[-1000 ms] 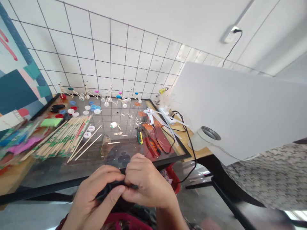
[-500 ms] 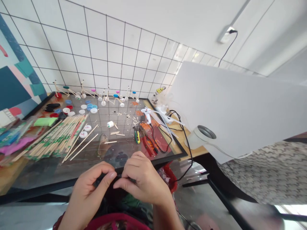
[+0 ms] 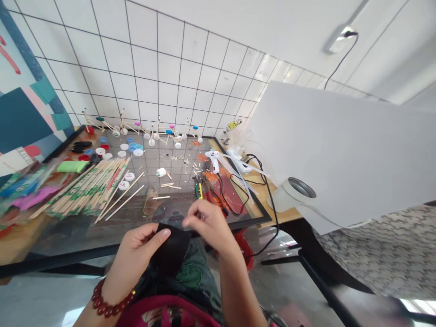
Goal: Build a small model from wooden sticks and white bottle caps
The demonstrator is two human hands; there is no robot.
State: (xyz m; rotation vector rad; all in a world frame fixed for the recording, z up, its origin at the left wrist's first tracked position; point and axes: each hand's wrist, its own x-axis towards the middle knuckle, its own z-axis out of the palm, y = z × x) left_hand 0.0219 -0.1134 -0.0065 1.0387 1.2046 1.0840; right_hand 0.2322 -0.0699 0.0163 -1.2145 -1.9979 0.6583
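My left hand [image 3: 139, 247] pinches the upper edge of a thin black sheet [image 3: 172, 250], perhaps cloth, between thumb and fingers. The sheet hangs down over the lap, in front of the table's near edge. Just to its right, my right hand [image 3: 209, 225] is closed, thumb against curled fingers, apart from the sheet. Whatever may be between those fingertips is too small to make out. Beyond the hands, short wooden sticks [image 3: 166, 185] and a small white roll [image 3: 161, 172] lie on the glass tabletop [image 3: 184, 181].
Bundled wooden sticks [image 3: 85, 188] and bottle caps [image 3: 138, 152] lie on the left. Stick-and-cap models [image 3: 158, 131] line the back edge. A white glue gun [image 3: 213, 161], red-handled pliers [image 3: 214, 197] and a black cable [image 3: 269, 200] are on the right, near a white cylindrical container [image 3: 294, 193].
My hands were close together at the fingertips; now they are apart. My right hand has moved up and right, and the black sheet hangs visibly from my left hand. The view has shifted slightly.
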